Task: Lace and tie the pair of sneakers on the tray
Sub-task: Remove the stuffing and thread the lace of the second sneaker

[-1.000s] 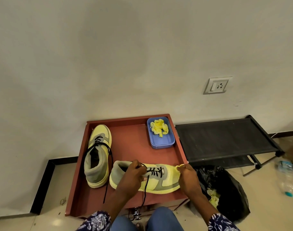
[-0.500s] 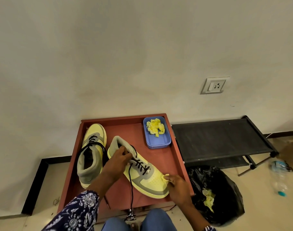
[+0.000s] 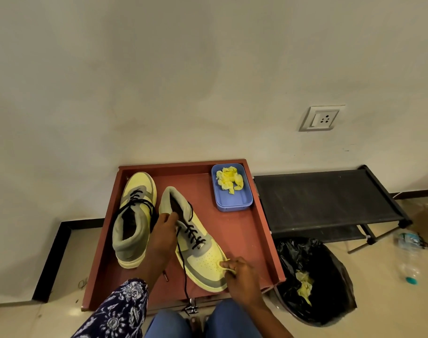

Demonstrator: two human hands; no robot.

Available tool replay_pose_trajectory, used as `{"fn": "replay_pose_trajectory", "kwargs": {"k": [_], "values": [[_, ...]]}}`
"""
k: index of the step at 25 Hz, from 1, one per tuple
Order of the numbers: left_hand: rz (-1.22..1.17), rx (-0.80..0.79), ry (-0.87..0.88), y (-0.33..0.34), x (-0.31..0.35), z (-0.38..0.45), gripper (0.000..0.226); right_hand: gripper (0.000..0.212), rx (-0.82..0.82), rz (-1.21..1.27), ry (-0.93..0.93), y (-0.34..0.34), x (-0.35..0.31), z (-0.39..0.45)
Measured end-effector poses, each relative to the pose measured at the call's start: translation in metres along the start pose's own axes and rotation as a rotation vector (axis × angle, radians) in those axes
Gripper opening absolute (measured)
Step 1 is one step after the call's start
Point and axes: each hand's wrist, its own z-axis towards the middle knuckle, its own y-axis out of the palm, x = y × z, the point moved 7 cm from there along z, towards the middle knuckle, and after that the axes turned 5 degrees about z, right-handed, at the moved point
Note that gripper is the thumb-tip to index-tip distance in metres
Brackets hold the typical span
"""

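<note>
Two yellow-and-grey sneakers lie on a red-brown tray (image 3: 254, 237). The left sneaker (image 3: 135, 215) points its toe at the wall, its black lace loose. The right sneaker (image 3: 198, 242) lies diagonally, heel toward the wall and toe toward me. My left hand (image 3: 163, 236) grips its collar near the tongue. My right hand (image 3: 237, 272) pinches the toe, with a bit of yellow paper between the fingers. The black lace (image 3: 183, 269) is threaded through the lower eyelets and one end hangs over the tray's front edge.
A blue dish (image 3: 232, 203) with crumpled yellow paper sits at the tray's back right. To the right stand a black rack (image 3: 325, 201) and a black bin bag (image 3: 315, 281) holding yellow paper. A plastic bottle (image 3: 409, 254) lies on the floor. My knees are below the tray.
The right sneaker has turned from lying crosswise to diagonal, heel toward the wall and toe toward me. Both hands moved with it, and the view shifted slightly.
</note>
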Motion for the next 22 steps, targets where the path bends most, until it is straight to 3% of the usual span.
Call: {"fn": "replay_pose_trajectory", "kwargs": {"k": [4,6,10,14,16,19,20,22], "values": [[-0.223,0.058,-0.187,0.006,-0.010,-0.016,0.030,0.034,-0.010,0.001,-0.069,0.013,-0.012,-0.007],[-0.256,0.099,-0.262,0.015,-0.014,-0.035,0.050,0.034,-0.024,-0.004,-0.094,0.023,-0.018,-0.010],[-0.358,0.003,-0.411,0.052,-0.024,-0.084,0.073,0.030,-0.058,-0.092,-0.191,0.041,-0.029,-0.024],[-0.461,-0.064,-0.499,0.063,-0.036,-0.097,0.060,0.038,-0.071,-0.054,-0.174,0.055,-0.041,-0.032],[-0.405,-0.100,-0.519,0.063,-0.040,-0.092,0.053,0.034,0.024,0.131,0.003,0.055,-0.032,-0.033],[-0.308,-0.183,-0.540,0.065,-0.040,-0.083,0.043,0.028,0.028,0.462,0.168,0.055,-0.029,-0.038],[-0.285,-0.211,-0.543,0.065,-0.040,-0.081,0.042,0.028,0.065,0.441,0.191,0.052,-0.025,-0.040],[-0.259,-0.243,-0.537,0.064,-0.038,-0.079,0.043,0.028,0.077,0.110,0.060,0.053,-0.022,-0.043]]}}
